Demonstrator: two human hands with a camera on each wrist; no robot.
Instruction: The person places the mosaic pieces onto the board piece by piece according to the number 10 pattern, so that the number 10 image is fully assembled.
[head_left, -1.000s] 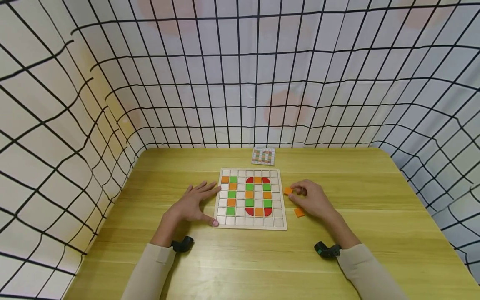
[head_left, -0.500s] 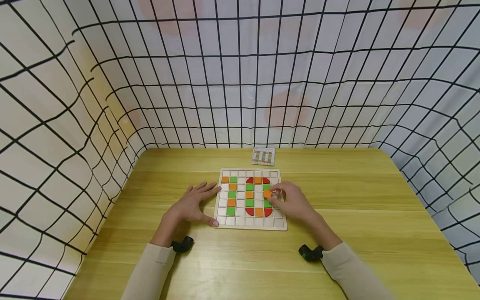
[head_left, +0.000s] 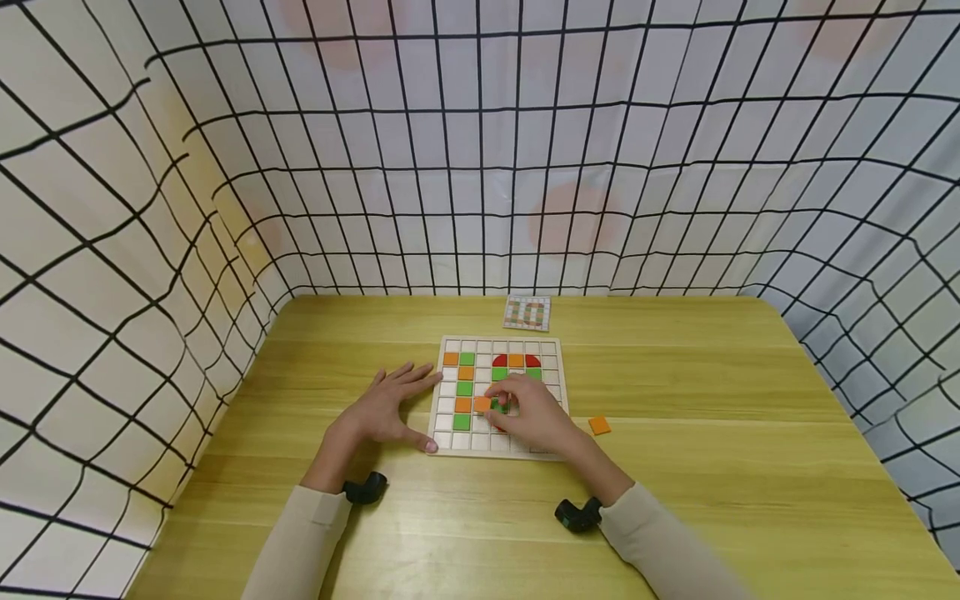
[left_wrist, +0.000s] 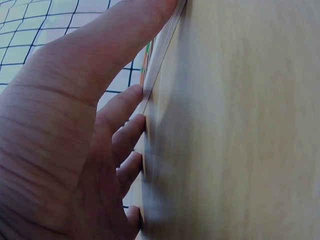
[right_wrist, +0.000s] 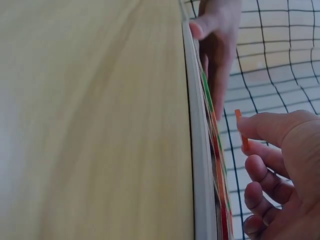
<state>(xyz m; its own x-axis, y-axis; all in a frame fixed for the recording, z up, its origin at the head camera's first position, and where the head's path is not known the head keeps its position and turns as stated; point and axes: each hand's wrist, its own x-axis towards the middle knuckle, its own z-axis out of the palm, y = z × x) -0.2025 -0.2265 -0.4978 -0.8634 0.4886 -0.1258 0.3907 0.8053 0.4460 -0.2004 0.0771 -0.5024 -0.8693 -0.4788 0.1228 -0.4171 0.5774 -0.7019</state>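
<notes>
My right hand (head_left: 531, 412) pinches an orange square tile (head_left: 482, 405) between thumb and forefinger over the board, just right of the left column of tiles. In the right wrist view the tile (right_wrist: 242, 130) is seen edge-on, raised above the board. The gridded wooden board (head_left: 480, 447) bears orange and green squares in a figure at left and a ring with red rounded corners at right, partly hidden by my right hand. My left hand (head_left: 386, 408) lies with fingers spread, its thumb and forefinger touching the board's left edge; in the left wrist view its fingertips (left_wrist: 135, 92) rest on the table.
One loose orange tile (head_left: 599, 426) lies on the table right of the board. A small pattern card (head_left: 527, 313) with a similar design lies behind the board. White walls with a black grid (head_left: 480, 167) stand around the wooden table (head_left: 675, 350).
My right hand has carried the orange tile from the board's right side leftward across the ring to the left figure. My left hand has stayed in place.
</notes>
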